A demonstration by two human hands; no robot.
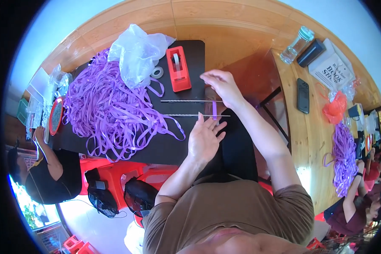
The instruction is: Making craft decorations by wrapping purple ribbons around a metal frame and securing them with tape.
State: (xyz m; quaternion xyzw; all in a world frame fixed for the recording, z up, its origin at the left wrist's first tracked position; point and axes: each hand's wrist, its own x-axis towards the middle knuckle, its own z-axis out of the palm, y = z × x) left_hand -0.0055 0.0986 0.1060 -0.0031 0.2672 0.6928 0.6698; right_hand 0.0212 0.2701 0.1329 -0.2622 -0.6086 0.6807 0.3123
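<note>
My left hand [204, 139] is palm up with its fingers spread, just below the nearer of two thin twisted metal rods [180, 115]. Beyond the farther rod [182, 101], my right hand [224, 89] has its fingers stretched out toward the left, and I see nothing in it. Both rods lie roughly parallel and stick out past the right edge of the dark table [165, 148]. A short strip of purple ribbon [214, 110] spans them near their right ends. A big tangled heap of purple ribbon [110, 106] covers the table to the left.
A red tape dispenser [183, 84], a tape roll [157, 72] and a crumpled plastic bag [135, 55] sit behind the rods. On the wooden table [302, 139] at right are a phone [303, 96], a bottle [291, 53] and more ribbon [344, 156]. Other people work at both sides.
</note>
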